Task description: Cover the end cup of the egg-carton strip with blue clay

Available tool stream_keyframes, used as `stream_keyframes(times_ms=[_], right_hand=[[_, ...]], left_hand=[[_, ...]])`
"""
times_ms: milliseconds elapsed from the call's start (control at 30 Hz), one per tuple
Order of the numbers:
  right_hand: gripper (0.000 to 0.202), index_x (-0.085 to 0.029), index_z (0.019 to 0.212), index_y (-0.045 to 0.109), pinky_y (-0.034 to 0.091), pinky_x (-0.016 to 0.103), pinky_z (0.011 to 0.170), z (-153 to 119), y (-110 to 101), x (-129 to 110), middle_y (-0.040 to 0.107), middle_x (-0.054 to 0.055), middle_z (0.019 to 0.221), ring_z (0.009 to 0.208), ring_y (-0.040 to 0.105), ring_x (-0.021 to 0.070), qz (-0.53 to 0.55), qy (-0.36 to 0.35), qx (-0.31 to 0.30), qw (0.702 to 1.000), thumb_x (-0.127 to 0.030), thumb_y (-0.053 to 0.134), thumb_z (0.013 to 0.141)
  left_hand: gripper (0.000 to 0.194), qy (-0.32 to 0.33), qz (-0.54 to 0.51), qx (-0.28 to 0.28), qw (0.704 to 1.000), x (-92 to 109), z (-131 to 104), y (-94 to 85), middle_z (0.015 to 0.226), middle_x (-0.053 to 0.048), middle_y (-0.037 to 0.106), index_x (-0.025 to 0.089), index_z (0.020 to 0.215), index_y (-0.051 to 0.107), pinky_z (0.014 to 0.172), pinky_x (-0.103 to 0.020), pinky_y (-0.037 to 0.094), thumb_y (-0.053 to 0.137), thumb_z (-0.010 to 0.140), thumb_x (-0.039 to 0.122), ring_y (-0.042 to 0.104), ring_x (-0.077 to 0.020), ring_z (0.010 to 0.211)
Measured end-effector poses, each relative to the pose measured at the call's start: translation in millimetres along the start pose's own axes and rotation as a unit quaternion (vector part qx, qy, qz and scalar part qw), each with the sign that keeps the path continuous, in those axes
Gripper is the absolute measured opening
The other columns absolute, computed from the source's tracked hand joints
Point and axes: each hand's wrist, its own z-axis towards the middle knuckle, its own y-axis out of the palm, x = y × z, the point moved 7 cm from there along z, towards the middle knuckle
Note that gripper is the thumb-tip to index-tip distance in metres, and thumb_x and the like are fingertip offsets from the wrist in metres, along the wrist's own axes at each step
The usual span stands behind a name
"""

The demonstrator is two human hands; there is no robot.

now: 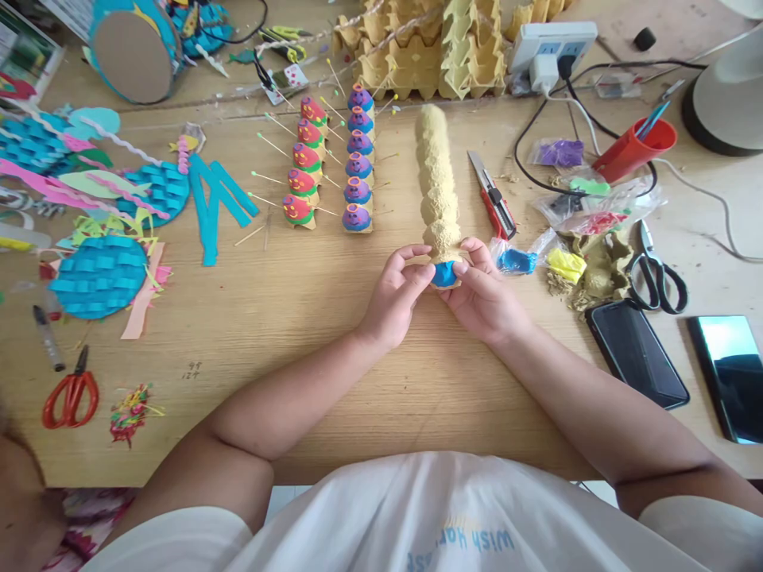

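A tan egg carton strip [438, 171] with bumpy cups lies lengthwise away from me on the table. Its nearest cup is covered with blue clay [444, 274]. My left hand [398, 290] grips that near end from the left, thumb on the blue clay. From the right, my right hand [482, 286] pinches the same end, its thumb also against the clay. To the left stand two finished-looking strips: a red and green caterpillar [306, 163] and a purple and blue caterpillar [358, 163], both with toothpicks sticking out.
Right of the strip lie a utility knife [492, 195], bagged blue clay [517, 260], yellow clay [566, 264], black scissors [656, 274] and phones [637, 353]. Red-handled scissors [71, 396] and woven blue paper crafts [100, 274] are at left. Egg trays [411, 63] and a power strip [551, 44] stand behind.
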Motion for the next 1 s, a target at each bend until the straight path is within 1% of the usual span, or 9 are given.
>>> stream_keyframes(times_ms=[67, 167, 267, 433, 600, 700, 867, 933, 1000], right_hand=[[0.049, -0.037, 0.111, 0.053, 0.06, 0.032, 0.08, -2.5, 3.8, -4.1, 0.065, -0.009, 0.083, 0.078, 0.065, 0.0153, -0.039, -0.041, -0.006, 0.998, -0.041, 0.093, 0.082], [0.052, -0.036, 0.109, 0.054, 0.06, 0.033, 0.081, -6.6, 9.1, -9.0, 0.063, -0.006, 0.086, 0.08, 0.063, 0.0164, -0.094, -0.089, -0.005, 0.992, -0.045, 0.096, 0.081], [0.052, -0.034, 0.107, 0.055, 0.058, 0.03, 0.078, -9.0, 12.6, -12.1, 0.06, -0.005, 0.088, 0.079, 0.058, 0.0155, -0.119, -0.117, -0.005, 0.986, -0.047, 0.098, 0.08], [0.051, -0.034, 0.108, 0.056, 0.057, 0.031, 0.08, -9.8, 16.1, -14.6, 0.059, -0.004, 0.091, 0.08, 0.055, 0.016, -0.151, -0.126, -0.021, 0.98, -0.051, 0.097, 0.082], [0.048, -0.033, 0.109, 0.057, 0.056, 0.031, 0.081, -11.7, 16.6, -18.8, 0.058, -0.002, 0.095, 0.081, 0.053, 0.0159, -0.193, -0.14, -0.021, 0.971, -0.054, 0.093, 0.086], [0.046, -0.033, 0.111, 0.058, 0.055, 0.031, 0.08, -10.7, 16.0, -18.9, 0.058, -0.002, 0.097, 0.081, 0.053, 0.0153, -0.193, -0.142, -0.025, 0.97, -0.054, 0.092, 0.087], [0.053, -0.032, 0.113, 0.059, 0.054, 0.029, 0.075, -6.0, 13.1, -16.4, 0.058, -0.003, 0.093, 0.077, 0.052, 0.0147, -0.181, -0.15, -0.041, 0.971, -0.054, 0.096, 0.082], [0.051, -0.032, 0.113, 0.06, 0.053, 0.029, 0.072, -4.9, 11.6, -14.6, 0.058, -0.004, 0.09, 0.075, 0.052, 0.0144, -0.16, -0.147, -0.046, 0.975, -0.056, 0.094, 0.084], [0.045, -0.031, 0.112, 0.062, 0.053, 0.028, 0.07, -4.3, 9.3, -13.3, 0.058, -0.004, 0.09, 0.074, 0.053, 0.0137, -0.139, -0.141, -0.039, 0.979, -0.057, 0.09, 0.088]], left_hand=[[0.061, -0.002, -0.003, 0.004, 1.0, -0.2, 0.0, 0.0, 0.088, 0.003, 0.075, 0.025, 0.115, 0.062, 0.086, -0.029, 0.056, 0.097, 0.077, 0.057, 0.073, -0.0127, 0.083], [0.065, -0.007, -0.009, 0.002, 1.0, -1.3, 0.4, 0.5, 0.086, 0.004, 0.076, 0.025, 0.11, 0.058, 0.085, -0.027, 0.055, 0.1, 0.073, 0.056, 0.073, -0.0116, 0.083], [0.064, -0.005, -0.012, 0.003, 1.0, -2.1, 0.8, 0.5, 0.087, 0.005, 0.076, 0.025, 0.109, 0.058, 0.086, -0.027, 0.055, 0.102, 0.071, 0.052, 0.073, -0.0108, 0.084], [0.059, -0.006, -0.019, 0.003, 1.0, -2.9, 1.3, -0.5, 0.091, 0.005, 0.076, 0.025, 0.11, 0.059, 0.087, -0.028, 0.056, 0.1, 0.074, 0.05, 0.073, -0.0112, 0.087], [0.058, -0.009, -0.023, 0.006, 1.0, -2.5, 1.8, -1.7, 0.089, 0.006, 0.075, 0.026, 0.11, 0.06, 0.086, -0.028, 0.055, 0.1, 0.074, 0.047, 0.071, -0.0105, 0.083], [0.06, -0.011, -0.035, 0.008, 0.999, -2.5, 2.2, -1.6, 0.088, 0.006, 0.075, 0.025, 0.109, 0.06, 0.085, -0.027, 0.055, 0.102, 0.072, 0.048, 0.071, -0.0102, 0.083], [0.061, -0.016, -0.046, 0.015, 0.999, -3.0, 3.2, -1.9, 0.084, 0.007, 0.072, 0.026, 0.111, 0.061, 0.083, -0.027, 0.053, 0.102, 0.073, 0.052, 0.069, -0.0099, 0.08], [0.062, -0.018, -0.051, 0.015, 0.998, -2.7, 3.4, -1.3, 0.085, 0.007, 0.073, 0.026, 0.111, 0.062, 0.083, -0.027, 0.052, 0.101, 0.073, 0.054, 0.068, -0.0097, 0.08], [0.062, -0.017, -0.052, 0.009, 0.998, -2.0, 3.3, -0.2, 0.086, 0.006, 0.074, 0.026, 0.112, 0.063, 0.084, -0.027, 0.051, 0.102, 0.072, 0.054, 0.068, -0.0099, 0.081]])
